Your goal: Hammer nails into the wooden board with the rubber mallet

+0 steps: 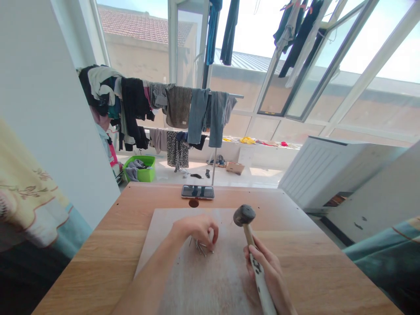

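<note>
Right hand (265, 271) wrapped tight round rubber mallet (244, 215) handle, head up. Left hand (195, 229) pinched narrow over loose nails (199, 247) on pale wooden board (223, 280), can't tell if holding one.

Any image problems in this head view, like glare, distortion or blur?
Head view: the windows blow out to near white at upper right, the wide lens bows the edges of the wooden table, and the nails by the left hand look small and soft, while the rubber mallet in the right hand is readable.
</note>
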